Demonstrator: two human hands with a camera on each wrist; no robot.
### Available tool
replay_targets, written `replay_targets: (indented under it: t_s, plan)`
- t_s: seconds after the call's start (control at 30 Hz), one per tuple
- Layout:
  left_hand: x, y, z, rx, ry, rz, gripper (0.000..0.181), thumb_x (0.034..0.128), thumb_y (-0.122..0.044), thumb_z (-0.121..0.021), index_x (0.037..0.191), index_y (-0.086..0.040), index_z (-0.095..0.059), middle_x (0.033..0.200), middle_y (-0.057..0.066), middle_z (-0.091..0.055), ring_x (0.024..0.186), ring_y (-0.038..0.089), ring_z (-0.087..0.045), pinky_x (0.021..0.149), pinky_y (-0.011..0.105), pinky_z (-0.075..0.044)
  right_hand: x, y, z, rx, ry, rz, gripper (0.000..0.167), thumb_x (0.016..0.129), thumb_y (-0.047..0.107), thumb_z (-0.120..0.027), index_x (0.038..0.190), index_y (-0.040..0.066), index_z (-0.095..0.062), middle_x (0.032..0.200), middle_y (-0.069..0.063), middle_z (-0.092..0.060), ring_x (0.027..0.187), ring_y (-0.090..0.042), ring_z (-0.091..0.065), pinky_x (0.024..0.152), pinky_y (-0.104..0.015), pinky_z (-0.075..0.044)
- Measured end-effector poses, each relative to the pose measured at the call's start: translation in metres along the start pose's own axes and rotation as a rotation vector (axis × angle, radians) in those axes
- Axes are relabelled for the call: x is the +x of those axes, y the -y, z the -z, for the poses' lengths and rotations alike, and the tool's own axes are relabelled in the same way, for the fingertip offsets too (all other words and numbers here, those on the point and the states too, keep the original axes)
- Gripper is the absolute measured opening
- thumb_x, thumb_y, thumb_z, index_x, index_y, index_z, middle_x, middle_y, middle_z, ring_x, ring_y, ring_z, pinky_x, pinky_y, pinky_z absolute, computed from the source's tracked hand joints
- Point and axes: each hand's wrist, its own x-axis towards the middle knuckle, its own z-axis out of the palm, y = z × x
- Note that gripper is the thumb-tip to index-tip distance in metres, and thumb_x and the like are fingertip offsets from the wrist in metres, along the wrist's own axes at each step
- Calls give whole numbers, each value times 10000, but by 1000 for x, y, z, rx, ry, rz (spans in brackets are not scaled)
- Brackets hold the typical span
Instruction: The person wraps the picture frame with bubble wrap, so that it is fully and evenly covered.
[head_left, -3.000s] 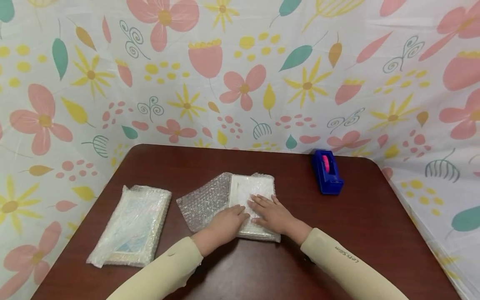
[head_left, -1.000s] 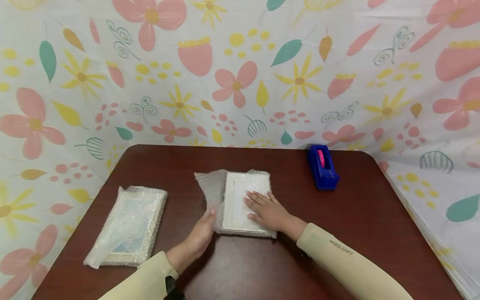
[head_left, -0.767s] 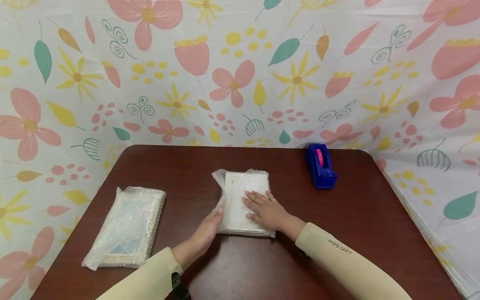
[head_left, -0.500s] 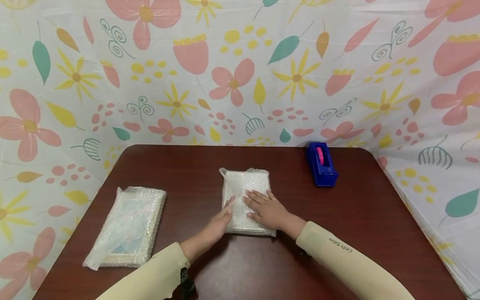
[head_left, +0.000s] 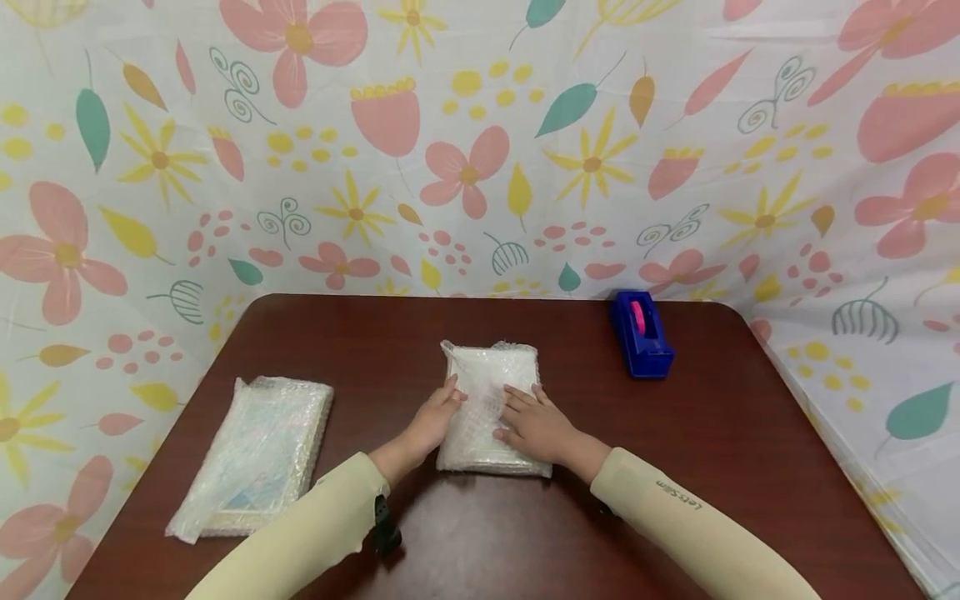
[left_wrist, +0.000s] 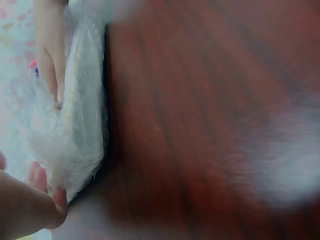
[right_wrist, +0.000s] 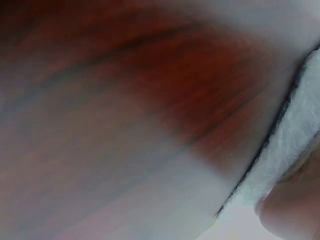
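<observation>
A white picture frame wrapped in bubble wrap (head_left: 487, 454) lies mid-table, its clear flap now folded across the front. My left hand (head_left: 427, 423) is at the package's left edge, gripping the bubble wrap there. In the left wrist view, the thumb and fingertips of the left hand (left_wrist: 30, 205) meet the crinkled wrap (left_wrist: 62, 160) at a corner. My right hand (head_left: 543, 429) rests on the right half of the package with its fingers extended. The right wrist view shows only the wrapped side (right_wrist: 287, 135) and a blurred part of the hand (right_wrist: 295, 207).
Another bubble-wrapped frame (head_left: 262, 450), with a bluish picture, lies at the table's left. A blue tape dispenser (head_left: 643, 337) with a pink roll stands at the back right. Behind the brown table (head_left: 510, 542) hangs a floral cloth (head_left: 480, 92).
My left hand has brought the bubble wrap flap from the left over the frame, then shifted to the package's left edge. The right hand has stayed on top, moving its fingers slightly.
</observation>
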Motion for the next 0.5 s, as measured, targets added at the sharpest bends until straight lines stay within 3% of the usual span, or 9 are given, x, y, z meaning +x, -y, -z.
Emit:
replay_targets:
  t_s: [0.17,0.37,0.5]
  plan:
    - [11,6,-8,144,-11,-57,564,1062,-63,-386,1602,32,-253,1470,273,-386,1369,436,-366,1138,602,-348,-1,0,-2,4,15,-14,476,1056,398,-509,1337,39,-646,1571,-180,-496,1545,-350,-352,1263,-639,-213]
    - [16,8,-15,353,-9,-130,609,1041,-110,-416,1590,79,-233,1699,278,-66,1556,518,-54,1198,752,-155,0,0,-2,-8,44,-40,464,1058,410,-504,1208,29,-723,1525,-163,-554,1515,-354,-394,1284,-600,-191]
    - [22,3,-14,393,64,-159,628,1064,-143,-378,1597,102,-153,1703,298,27,1579,509,63,1227,750,-72,0,-1,0,-21,42,-50,439,1053,404,-516,1092,49,-769,1401,-144,-657,1464,-355,-449,1282,-596,-200]
